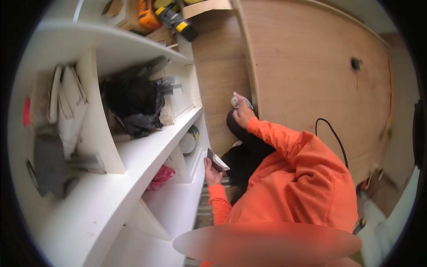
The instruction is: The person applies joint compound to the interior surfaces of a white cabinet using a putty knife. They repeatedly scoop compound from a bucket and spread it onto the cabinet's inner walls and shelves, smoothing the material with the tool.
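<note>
My left hand (212,174) is closed on a flat, dark rectangular piece (215,161) with a pale, shiny edge, held beside the white shelving (195,113). Its exact kind is not clear. Farther forward, my right hand (243,115) grips a small whitish rounded object (235,101) with a short pale tip. The fingers partly cover it. This hand is over my dark-clothed leg (235,127), close to the edge of a large wooden panel (311,66).
On the shelving at left lie a black plastic bag (133,100), a pink cloth-like bundle (161,176) and a round container (190,139). A black-and-yellow cylindrical tool (176,23) and an orange case (147,14) are at the far end. A black cable (334,135) curves over the panel.
</note>
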A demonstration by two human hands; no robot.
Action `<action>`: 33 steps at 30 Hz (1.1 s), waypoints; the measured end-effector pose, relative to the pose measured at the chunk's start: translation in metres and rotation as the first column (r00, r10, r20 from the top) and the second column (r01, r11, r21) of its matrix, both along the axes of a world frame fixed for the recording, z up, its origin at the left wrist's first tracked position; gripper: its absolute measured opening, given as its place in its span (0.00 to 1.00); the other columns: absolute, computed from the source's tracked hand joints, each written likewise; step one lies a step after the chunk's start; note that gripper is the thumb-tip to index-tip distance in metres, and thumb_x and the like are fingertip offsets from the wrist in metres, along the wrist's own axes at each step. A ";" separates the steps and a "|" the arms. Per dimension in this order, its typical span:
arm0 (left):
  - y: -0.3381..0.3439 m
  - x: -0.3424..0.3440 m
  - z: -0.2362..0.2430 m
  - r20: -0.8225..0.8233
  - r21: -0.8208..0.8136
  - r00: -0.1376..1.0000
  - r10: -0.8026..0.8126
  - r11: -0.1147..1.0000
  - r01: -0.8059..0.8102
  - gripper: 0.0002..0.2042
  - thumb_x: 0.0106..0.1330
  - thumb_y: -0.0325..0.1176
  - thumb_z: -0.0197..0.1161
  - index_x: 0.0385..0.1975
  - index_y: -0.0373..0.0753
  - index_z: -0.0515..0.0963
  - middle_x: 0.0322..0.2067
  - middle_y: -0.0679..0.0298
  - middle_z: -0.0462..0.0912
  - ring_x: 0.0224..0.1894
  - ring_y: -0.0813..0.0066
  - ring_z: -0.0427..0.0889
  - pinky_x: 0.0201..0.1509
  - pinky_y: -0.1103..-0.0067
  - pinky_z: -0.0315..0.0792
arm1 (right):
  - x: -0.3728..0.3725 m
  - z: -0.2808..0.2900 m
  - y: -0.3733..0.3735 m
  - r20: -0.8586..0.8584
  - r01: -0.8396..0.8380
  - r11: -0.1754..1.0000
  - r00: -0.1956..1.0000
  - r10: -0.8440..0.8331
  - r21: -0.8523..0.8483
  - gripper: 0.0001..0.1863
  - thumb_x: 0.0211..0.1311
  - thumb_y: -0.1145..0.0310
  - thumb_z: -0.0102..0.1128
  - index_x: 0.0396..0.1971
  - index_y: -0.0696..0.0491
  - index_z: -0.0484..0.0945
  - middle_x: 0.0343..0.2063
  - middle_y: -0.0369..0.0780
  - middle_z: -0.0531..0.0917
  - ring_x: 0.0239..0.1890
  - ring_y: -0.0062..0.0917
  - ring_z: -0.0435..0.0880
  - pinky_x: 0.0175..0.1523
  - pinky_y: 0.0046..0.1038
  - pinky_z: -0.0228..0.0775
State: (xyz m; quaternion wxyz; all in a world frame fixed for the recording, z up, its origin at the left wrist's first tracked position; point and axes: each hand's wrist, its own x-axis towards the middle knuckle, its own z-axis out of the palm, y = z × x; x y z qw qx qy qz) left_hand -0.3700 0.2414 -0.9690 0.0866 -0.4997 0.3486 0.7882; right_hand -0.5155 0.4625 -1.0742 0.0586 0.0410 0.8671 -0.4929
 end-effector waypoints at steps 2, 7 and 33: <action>0.001 -0.010 0.034 0.051 -0.012 0.999 -0.018 1.000 0.019 0.04 0.71 0.36 0.56 0.42 0.48 0.72 0.41 0.75 0.77 0.48 0.78 0.76 0.54 0.75 0.69 | 0.015 0.001 0.039 0.092 0.091 0.994 0.991 -0.096 0.058 0.35 0.57 0.72 0.52 0.67 0.49 0.54 0.40 0.50 0.77 0.41 0.48 0.79 0.50 0.41 0.72; -0.028 -0.049 0.097 -0.133 -0.021 0.957 -0.257 0.966 0.256 0.07 0.71 0.38 0.58 0.43 0.46 0.74 0.43 0.75 0.78 0.49 0.79 0.76 0.54 0.75 0.70 | 0.144 -0.004 0.137 0.587 0.166 0.974 0.777 -0.227 0.156 0.33 0.59 0.71 0.53 0.66 0.50 0.57 0.39 0.52 0.78 0.42 0.46 0.80 0.50 0.42 0.72; 0.086 -0.202 0.207 -0.350 -0.253 0.658 -0.666 0.744 0.618 0.07 0.72 0.36 0.57 0.42 0.41 0.71 0.39 0.69 0.78 0.43 0.74 0.78 0.50 0.72 0.73 | 0.394 0.093 0.222 0.598 0.646 0.654 0.361 -0.716 0.393 0.44 0.61 0.65 0.57 0.71 0.47 0.40 0.41 0.58 0.80 0.39 0.49 0.81 0.49 0.42 0.72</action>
